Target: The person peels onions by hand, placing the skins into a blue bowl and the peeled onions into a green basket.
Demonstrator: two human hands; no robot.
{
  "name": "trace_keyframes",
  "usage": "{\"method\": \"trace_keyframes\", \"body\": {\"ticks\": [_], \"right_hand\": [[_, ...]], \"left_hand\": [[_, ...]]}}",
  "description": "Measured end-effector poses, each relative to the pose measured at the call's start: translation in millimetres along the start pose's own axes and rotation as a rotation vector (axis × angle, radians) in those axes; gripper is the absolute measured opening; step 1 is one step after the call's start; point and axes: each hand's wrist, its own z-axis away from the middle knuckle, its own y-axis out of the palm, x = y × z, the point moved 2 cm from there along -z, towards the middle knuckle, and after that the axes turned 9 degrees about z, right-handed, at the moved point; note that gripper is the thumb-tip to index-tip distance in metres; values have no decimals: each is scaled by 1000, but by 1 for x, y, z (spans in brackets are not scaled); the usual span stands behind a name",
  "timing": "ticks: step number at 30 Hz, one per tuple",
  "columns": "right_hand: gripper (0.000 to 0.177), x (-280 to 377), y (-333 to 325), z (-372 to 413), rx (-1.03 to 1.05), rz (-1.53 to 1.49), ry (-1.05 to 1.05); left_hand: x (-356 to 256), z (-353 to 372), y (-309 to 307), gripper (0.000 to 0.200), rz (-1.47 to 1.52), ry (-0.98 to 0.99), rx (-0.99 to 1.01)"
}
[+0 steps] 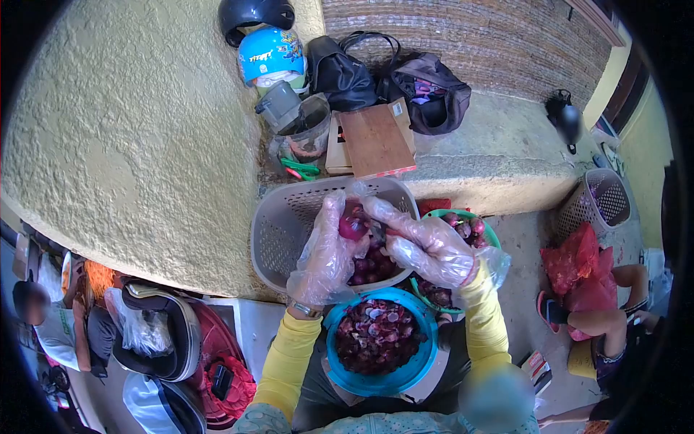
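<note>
Both hands wear clear plastic gloves and meet over a grey perforated basket [278, 217] with several red onions [372, 266] in it. My left hand [325, 249] is closed around a red onion [353, 226]. Close against that onion, my right hand [434, 246] has its fingers curled together; a small dark piece shows by its fingertips, and I cannot tell what it is. Below the hands stands a blue basin [428, 354] filled with onion skins and trimmings [376, 336]. A green basin [494, 235] holding more onions sits beyond my right hand, partly hidden by it.
On the ledge ahead are a wooden board [376, 141], dark bags [434, 90], a plastic bucket [312, 130] and helmets [271, 58]. Red mesh sacks [578, 271] and another person's legs [607, 322] are at the right. A motorbike seat [155, 329] stands left.
</note>
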Motion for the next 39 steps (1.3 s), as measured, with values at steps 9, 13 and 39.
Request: {"method": "trace_keyframes", "body": {"ticks": [9,13,39], "right_hand": [[60,18,-12,21,505,56,84],[63,5,0,26,455,19,-104],[25,1,-45,35,28,435,290]], "left_hand": [[-1,-16,-21,50,-8,80,55],[3,-20,-28,46,183,-14,105],[21,-32,-44,30,22,-80,-36]]}}
